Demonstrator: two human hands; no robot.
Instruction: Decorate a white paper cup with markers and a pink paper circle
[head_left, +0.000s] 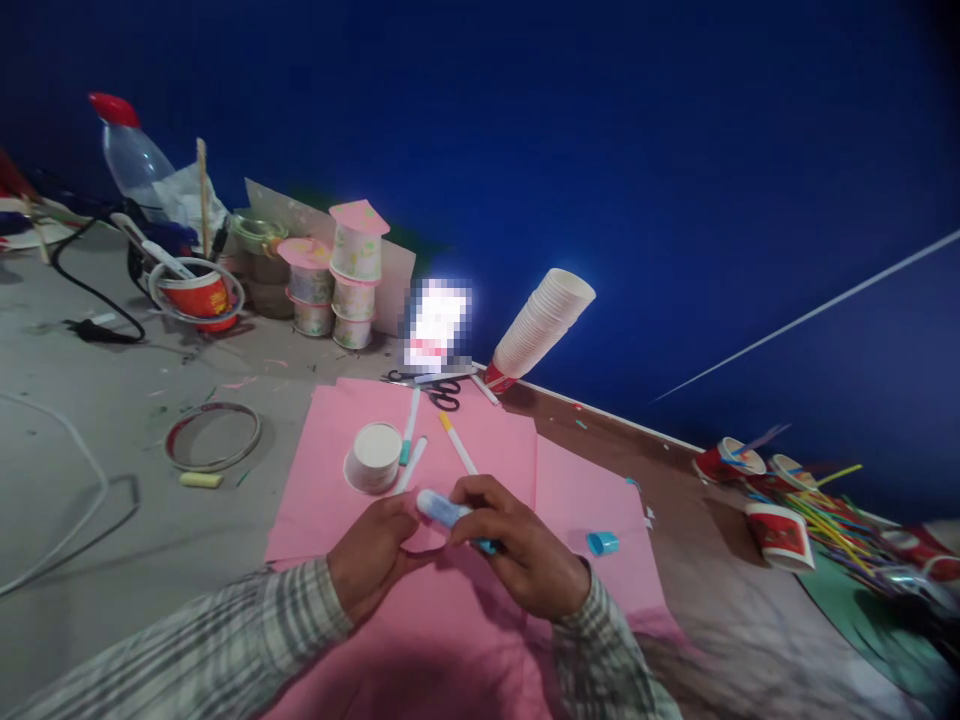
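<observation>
My right hand (521,545) is closed round a glue stick (442,508) with a white tip and a blue base. The tip points left, close to the fingers of my left hand (375,555). That hand pinches a small piece of pink paper (426,541), partly hidden by the fingers and hard to tell from the pink sheet below. A blue cap (602,543) lies on the pink paper sheet (592,490) to the right. Ahead of my left hand, a white paper cup (377,452) stands upside down beside several markers (410,425).
Black-handled scissors (445,395) lie at the sheet's far edge, near a leaning stack of paper cups (540,325). Small decorated cup towers (356,280) stand at the back left. A tape roll (214,437) lies left. Coloured straws (832,530) and red cups (778,535) are at right.
</observation>
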